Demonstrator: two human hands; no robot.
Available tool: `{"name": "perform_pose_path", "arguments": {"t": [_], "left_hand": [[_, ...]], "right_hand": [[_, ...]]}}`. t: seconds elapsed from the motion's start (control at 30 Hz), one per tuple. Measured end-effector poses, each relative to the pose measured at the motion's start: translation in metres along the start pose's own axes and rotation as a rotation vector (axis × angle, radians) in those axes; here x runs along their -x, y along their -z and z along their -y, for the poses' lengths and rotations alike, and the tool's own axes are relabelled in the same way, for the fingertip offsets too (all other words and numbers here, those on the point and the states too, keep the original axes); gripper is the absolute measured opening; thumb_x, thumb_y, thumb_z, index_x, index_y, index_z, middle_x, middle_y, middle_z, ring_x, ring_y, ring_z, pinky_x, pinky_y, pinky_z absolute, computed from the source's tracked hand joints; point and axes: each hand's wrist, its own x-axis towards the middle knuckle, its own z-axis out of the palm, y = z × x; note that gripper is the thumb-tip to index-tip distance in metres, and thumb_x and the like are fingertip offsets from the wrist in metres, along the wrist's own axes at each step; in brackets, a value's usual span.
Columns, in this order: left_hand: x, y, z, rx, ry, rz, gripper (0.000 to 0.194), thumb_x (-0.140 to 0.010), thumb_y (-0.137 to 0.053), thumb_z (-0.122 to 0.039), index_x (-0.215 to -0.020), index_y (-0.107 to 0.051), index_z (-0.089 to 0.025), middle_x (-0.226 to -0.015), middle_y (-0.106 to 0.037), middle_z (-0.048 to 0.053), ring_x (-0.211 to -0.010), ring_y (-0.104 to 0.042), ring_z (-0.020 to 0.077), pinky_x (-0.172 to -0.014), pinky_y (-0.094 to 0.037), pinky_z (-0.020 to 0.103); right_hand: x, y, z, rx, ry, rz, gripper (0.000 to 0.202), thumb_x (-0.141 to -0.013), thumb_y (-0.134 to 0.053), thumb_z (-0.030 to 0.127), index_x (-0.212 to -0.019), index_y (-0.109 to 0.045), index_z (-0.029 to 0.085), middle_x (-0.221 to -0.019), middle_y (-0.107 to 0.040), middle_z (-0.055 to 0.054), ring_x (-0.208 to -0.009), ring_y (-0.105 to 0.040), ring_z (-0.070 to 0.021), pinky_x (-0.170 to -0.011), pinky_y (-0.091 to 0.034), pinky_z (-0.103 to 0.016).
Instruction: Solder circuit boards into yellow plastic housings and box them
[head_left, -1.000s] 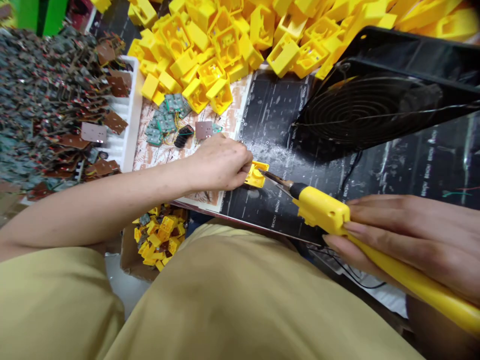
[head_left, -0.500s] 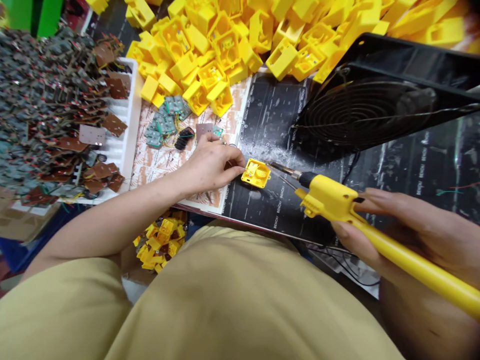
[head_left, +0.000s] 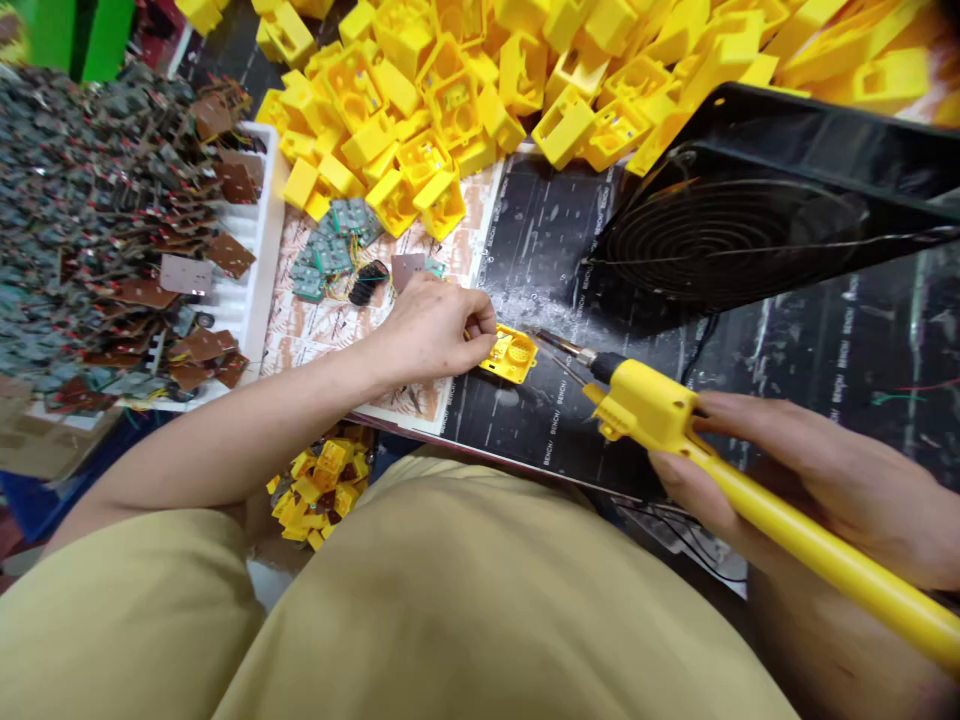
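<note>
Since half a second ago the soldering iron [head_left: 660, 410] has drawn its tip slightly back from the yellow housing [head_left: 511, 353], which has shifted a little. A black fan [head_left: 750, 210] stands at 1 o'clock on the black mat [head_left: 540, 250]. The right hand [head_left: 817, 480] is closed around the iron at 4 o'clock. The left hand [head_left: 435, 330] pinches the housing at 9 o'clock of the tip
</note>
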Motion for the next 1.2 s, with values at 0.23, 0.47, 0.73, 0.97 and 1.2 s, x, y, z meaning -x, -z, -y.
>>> {"name": "perform_pose_path", "arguments": {"t": [0.23,0.47,0.73,0.97,1.2], "left_hand": [[-0.001,0.004,-0.008,-0.106,0.046,0.062,0.014,-0.073,-0.060,-0.022,-0.076,-0.073,-0.017,-0.064,-0.067,-0.001,-0.063,-0.061,0.0153,-0.067,-0.044,0.027],[-0.004,0.004,-0.009,-0.153,0.045,0.057,0.018,-0.076,-0.058,-0.025,-0.081,-0.073,-0.018,-0.066,-0.067,0.001,-0.066,-0.063,0.0174,-0.066,-0.042,0.028],[-0.008,0.000,-0.004,-0.274,-0.021,0.008,0.023,-0.079,-0.053,-0.030,-0.083,-0.072,-0.017,-0.074,-0.070,0.005,-0.079,-0.068,0.0237,-0.071,-0.046,0.032],[-0.016,0.010,-0.010,-0.345,-0.001,0.118,0.022,-0.077,-0.056,-0.030,-0.086,-0.073,-0.020,-0.075,-0.070,0.002,-0.080,-0.068,0.0221,-0.070,-0.046,0.029],[-0.021,0.016,-0.012,-0.396,-0.040,0.190,0.024,-0.079,-0.054,-0.029,-0.089,-0.074,-0.019,-0.080,-0.071,0.004,-0.081,-0.068,0.0226,-0.070,-0.045,0.030]], "right_hand": [[-0.015,-0.003,0.016,-0.183,0.135,-0.005,0.036,-0.089,-0.068,0.013,-0.123,-0.058,0.020,-0.086,-0.068,-0.003,-0.083,-0.066,-0.0121,-0.078,-0.056,-0.022],[-0.016,-0.002,0.015,-0.072,0.139,-0.017,0.034,-0.091,-0.068,0.023,-0.123,-0.057,0.018,-0.091,-0.069,-0.005,-0.081,-0.067,-0.0142,-0.074,-0.057,-0.023],[-0.017,-0.010,0.022,-0.141,0.141,0.000,0.022,-0.087,-0.070,0.014,-0.105,-0.058,0.019,-0.083,-0.068,-0.001,-0.081,-0.067,-0.0122,-0.080,-0.059,-0.025],[-0.019,-0.012,0.025,-0.042,0.148,0.063,0.008,-0.090,-0.068,0.019,-0.086,-0.062,0.017,-0.080,-0.069,-0.003,-0.078,-0.068,-0.0135,-0.079,-0.060,-0.027],[-0.030,-0.014,0.024,-0.093,0.342,-0.074,0.021,-0.076,-0.081,0.012,-0.083,-0.062,0.012,-0.077,-0.068,-0.005,-0.071,-0.066,-0.0128,-0.072,-0.059,-0.024]]}}
